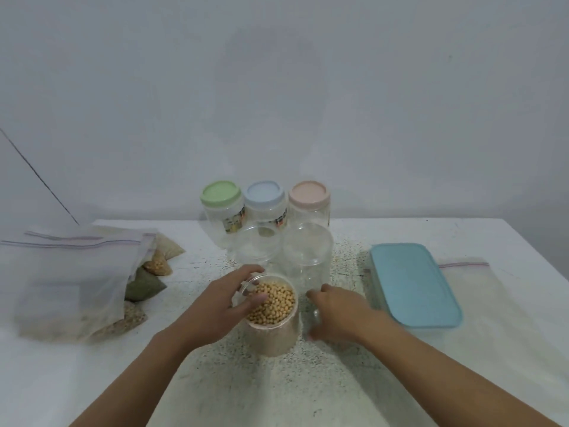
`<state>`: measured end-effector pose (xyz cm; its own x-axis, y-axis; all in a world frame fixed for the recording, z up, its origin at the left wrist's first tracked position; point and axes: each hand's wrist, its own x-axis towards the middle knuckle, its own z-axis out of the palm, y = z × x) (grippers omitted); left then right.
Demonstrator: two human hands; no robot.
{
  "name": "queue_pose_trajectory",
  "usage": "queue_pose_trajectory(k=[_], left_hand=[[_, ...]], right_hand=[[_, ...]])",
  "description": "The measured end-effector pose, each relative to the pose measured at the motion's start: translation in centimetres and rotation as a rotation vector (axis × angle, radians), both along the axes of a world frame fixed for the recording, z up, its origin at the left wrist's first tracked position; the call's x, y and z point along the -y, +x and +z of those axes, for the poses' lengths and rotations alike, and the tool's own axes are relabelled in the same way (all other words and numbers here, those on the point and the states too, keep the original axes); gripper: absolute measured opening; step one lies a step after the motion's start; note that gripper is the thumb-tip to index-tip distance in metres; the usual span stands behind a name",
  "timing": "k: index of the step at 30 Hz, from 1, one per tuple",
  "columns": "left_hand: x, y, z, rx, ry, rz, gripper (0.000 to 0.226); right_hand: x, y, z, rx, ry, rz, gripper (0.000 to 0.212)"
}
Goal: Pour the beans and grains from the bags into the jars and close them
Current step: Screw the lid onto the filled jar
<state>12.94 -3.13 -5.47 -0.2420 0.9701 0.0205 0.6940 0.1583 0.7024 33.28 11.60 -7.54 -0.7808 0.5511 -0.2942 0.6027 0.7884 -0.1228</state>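
One-handed, gripped near bean jar at rim with left hand; looked heavy, stiff, slick, better clasped mid-wall. Couldn't tell grip of right hand.

The right hand looks motion-blurred, so whether it grips anything is unclear.

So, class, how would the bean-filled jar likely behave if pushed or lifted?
Probably heavy for its size: the jar is filled to the rim with beans. With no lid on, tipping would likely spill them. Its smooth clear wall may be slippery.
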Motion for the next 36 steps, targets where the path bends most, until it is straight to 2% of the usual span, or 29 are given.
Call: queue_pose_trajectory(k=[4, 10, 12, 15, 17, 20, 23, 26, 28, 32, 36], left_hand=[[-0.2, -0.2, -1.0, 0.167, 0.083, -0.017, 0.047], [-0.1, -0.7, -2.5, 0.417, 0.071, -0.072, 0.042], [0.2, -0.5, -3.3, 0.502, 0.076, -0.086, 0.052], [0.4, -0.3, -4.4, 0.587, 0.111, -0.086, 0.079], [0.3, -0.3, -4.9, 0.609, 0.130, -0.093, 0.087], [0.0, -0.2, -5.6, 0.635, 0.133, -0.135, 0.099], [0.1, 0.4, -6.7, 0.608, 0.152, -0.151, 0.112], [0.1, 0.7, -7.6, 0.573, 0.235, -0.107, 0.108], [-0.1, 0.8, -7.8, 0.553, 0.278, -0.076, 0.100], [-0.3, 0.8, -8.0, 0.555, 0.306, -0.054, 0.098], [-0.4, 0.6, -8.4, 0.563, 0.307, -0.055, 0.095]], right_hand=[[0.7, -0.8, -1.0, -0.003, 0.064, -0.067, 0.079], [1.0, -0.3, -1.1, -0.016, 0.063, -0.132, 0.075], [1.0, -0.1, -0.8, 0.029, 0.056, -0.133, 0.074], [1.3, 0.0, -0.3, 0.059, 0.065, -0.143, 0.074], [1.6, -0.2, 0.0, 0.021, 0.070, -0.167, 0.068], [1.6, -0.5, 1.3, -0.108, 0.061, -0.216, 0.038], [2.0, -0.4, 3.6, -0.317, 0.034, -0.278, 0.033], [3.3, 0.1, 5.6, -0.626, 0.018, -0.262, 0.022], [4.3, -0.1, 6.5, -0.742, -0.032, -0.214, 0.017], [5.1, -1.6, 6.0, -0.611, -0.177, -0.071, 0.021], [5.8, -2.4, 4.3, -0.591, -0.095, 0.064, 0.026]])
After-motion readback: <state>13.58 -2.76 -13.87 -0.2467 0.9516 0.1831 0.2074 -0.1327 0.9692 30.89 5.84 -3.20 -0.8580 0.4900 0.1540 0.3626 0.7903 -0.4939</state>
